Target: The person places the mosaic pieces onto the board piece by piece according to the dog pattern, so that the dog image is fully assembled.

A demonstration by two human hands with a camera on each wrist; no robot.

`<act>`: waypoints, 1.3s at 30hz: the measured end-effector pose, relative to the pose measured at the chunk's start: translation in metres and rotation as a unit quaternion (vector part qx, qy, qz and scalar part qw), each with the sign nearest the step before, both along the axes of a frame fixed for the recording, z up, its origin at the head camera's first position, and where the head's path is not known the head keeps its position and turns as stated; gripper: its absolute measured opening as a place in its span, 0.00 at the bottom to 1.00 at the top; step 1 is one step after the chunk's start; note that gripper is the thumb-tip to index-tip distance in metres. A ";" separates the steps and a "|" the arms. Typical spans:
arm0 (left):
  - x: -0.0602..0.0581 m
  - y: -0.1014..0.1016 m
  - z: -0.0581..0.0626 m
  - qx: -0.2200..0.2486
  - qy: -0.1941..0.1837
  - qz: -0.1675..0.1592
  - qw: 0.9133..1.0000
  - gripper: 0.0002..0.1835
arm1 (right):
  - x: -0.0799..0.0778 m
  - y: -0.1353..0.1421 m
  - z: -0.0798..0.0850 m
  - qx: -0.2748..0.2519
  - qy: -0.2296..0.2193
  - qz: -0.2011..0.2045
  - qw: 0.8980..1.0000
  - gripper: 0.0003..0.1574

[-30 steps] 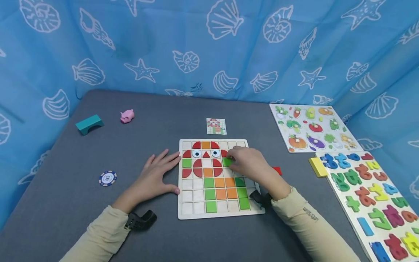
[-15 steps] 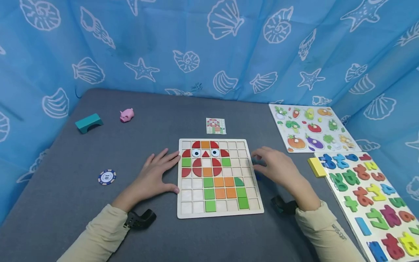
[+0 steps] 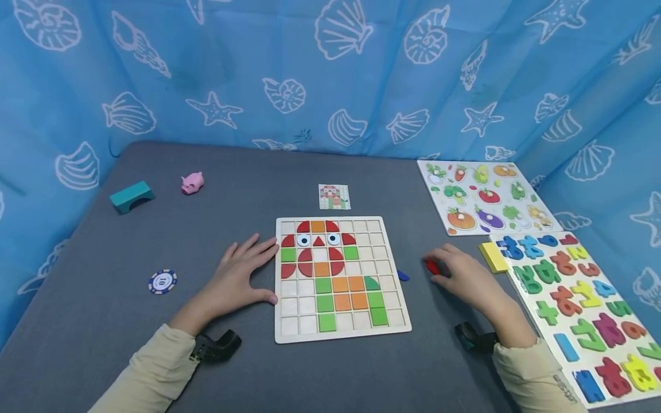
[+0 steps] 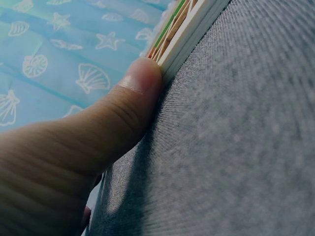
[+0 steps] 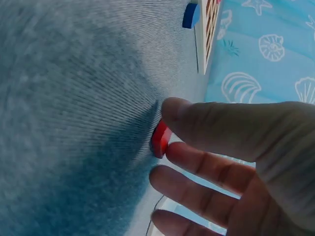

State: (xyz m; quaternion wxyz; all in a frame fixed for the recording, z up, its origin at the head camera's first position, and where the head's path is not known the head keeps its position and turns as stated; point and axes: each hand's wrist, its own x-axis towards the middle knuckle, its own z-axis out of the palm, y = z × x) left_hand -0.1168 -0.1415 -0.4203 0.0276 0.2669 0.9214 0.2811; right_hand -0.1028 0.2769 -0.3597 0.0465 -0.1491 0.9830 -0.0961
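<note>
A wooden grid board (image 3: 395,315) holds red, orange and green tiles plus two eye tiles that form an animal figure. My left hand (image 3: 234,287) rests against its left edge with fingers spread; in the left wrist view the thumb (image 4: 140,76) touches the board's side (image 4: 179,42). To the right of the board, my right hand (image 3: 467,281) has thumb and index finger at a small red tile (image 3: 432,267), pinching it at the tabletop. The right wrist view shows that red tile (image 5: 160,139) between the two fingertips. A blue piece (image 3: 403,276) lies against the board's right edge.
A small picture card (image 3: 334,197) lies behind the board. Rightward are a vegetable puzzle (image 3: 477,207), a letter puzzle (image 3: 563,344) and a yellow block (image 3: 493,257). At left are a poker chip (image 3: 162,281), a pink pig (image 3: 193,183) and a teal arch block (image 3: 131,197).
My right hand has left the board and moved right to the red tile. A green tile shows in the cell where its fingers were. My left hand stays at the board's edge.
</note>
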 end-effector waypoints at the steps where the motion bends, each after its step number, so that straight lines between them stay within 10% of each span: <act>1: 0.000 0.000 0.000 0.000 -0.002 0.001 1.000 0.54 | -0.001 0.000 -0.001 0.001 0.000 -0.004 1.000 0.22; 10: 0.001 -0.002 -0.002 -0.004 0.000 0.002 1.000 0.55 | -0.004 -0.012 -0.002 0.016 0.002 -0.031 0.999 0.15; 24: 0.001 -0.002 0.001 -0.001 0.001 0.003 1.000 0.54 | -0.015 -0.111 0.007 -0.017 0.037 0.115 0.992 0.13; 39: 0.001 0.001 0.005 -0.006 -0.003 0.002 1.000 0.54 | -0.016 -0.128 -0.001 0.004 0.046 0.133 0.990 0.08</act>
